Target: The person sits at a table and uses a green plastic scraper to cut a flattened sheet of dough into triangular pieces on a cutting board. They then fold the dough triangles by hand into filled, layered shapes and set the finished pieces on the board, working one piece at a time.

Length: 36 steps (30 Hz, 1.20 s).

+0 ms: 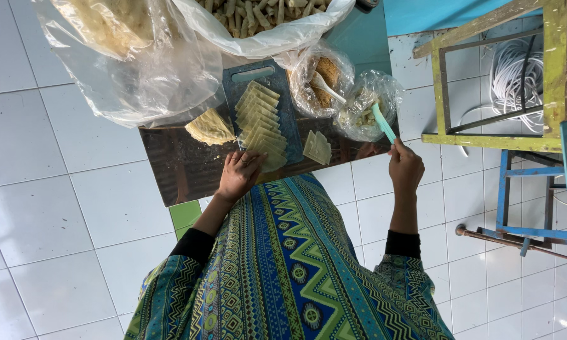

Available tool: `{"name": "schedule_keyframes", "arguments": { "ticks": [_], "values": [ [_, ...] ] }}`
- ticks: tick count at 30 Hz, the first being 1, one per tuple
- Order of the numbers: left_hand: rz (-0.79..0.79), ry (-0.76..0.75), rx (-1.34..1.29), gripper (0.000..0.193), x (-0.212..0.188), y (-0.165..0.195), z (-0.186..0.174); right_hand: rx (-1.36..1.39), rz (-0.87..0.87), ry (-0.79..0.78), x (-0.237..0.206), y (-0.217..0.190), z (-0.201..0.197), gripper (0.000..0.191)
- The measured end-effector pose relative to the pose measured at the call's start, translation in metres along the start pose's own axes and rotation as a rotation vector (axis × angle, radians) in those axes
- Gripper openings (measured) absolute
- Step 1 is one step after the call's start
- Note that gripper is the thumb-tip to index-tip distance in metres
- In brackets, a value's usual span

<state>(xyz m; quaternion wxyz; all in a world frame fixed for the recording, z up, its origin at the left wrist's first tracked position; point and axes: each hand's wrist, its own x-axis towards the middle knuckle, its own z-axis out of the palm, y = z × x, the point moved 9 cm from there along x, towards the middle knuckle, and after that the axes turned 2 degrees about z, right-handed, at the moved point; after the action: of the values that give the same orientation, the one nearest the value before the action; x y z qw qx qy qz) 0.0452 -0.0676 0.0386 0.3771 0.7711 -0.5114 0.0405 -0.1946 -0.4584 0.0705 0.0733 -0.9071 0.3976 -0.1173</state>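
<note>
- Bright, even daylight fills the whole view; nothing is dim or lost in darkness.
- The white tiled floor (50, 208) reflects soft light, with a faint sheen and no harsh hot spots.
- Shadows are weak and diffuse, showing only as a light grey edge beside the low dark table (170, 167).
- The clear plastic bags (170, 69) carry small white glints and milky glare on their folds.
- The tabletop is glossy and shows dull reflections.
- Focus is sharp across the centre; the patterned cloth reads crisply.
- Floor grout lines bow slightly toward the edges, a wide-angle distortion.
- No motion blur is visible on either hand.
</note>
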Motion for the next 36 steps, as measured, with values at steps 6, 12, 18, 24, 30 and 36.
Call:
{"name": "schedule_keyframes", "arguments": {
  "ticks": [6, 12, 18, 24, 30, 36],
  "values": [
    [0.005, 0.000, -0.005, 0.043, -0.015, -0.004, -0.007, 0.413, 0.354, -0.337, 0.016, 0.040, 0.042, 0.033],
    [0.005, -0.018, 0.005, 0.043, -0.024, -0.008, -0.030, 0.455, 0.433, -0.483, 0.017, -0.001, 0.025, 0.031],
    [0.008, -0.016, 0.001, 0.042, -0.027, -0.008, -0.045, 0.826, 0.614, -0.775, 0.007, -0.031, 0.002, 0.027],
    [0.005, -0.007, 0.000, 0.041, -0.032, -0.004, -0.047, 0.723, 0.632, -0.489, -0.008, -0.017, -0.026, 0.030],
    [0.009, -0.021, -0.011, 0.041, -0.035, -0.004, -0.040, 0.808, 0.529, -0.393, -0.024, -0.022, -0.033, 0.032],
    [-0.022, 0.050, -0.120, 0.031, -0.040, -0.019, -0.040, 0.953, 0.391, -0.811, -0.072, -0.113, 0.054, 0.029]
  ]
}}
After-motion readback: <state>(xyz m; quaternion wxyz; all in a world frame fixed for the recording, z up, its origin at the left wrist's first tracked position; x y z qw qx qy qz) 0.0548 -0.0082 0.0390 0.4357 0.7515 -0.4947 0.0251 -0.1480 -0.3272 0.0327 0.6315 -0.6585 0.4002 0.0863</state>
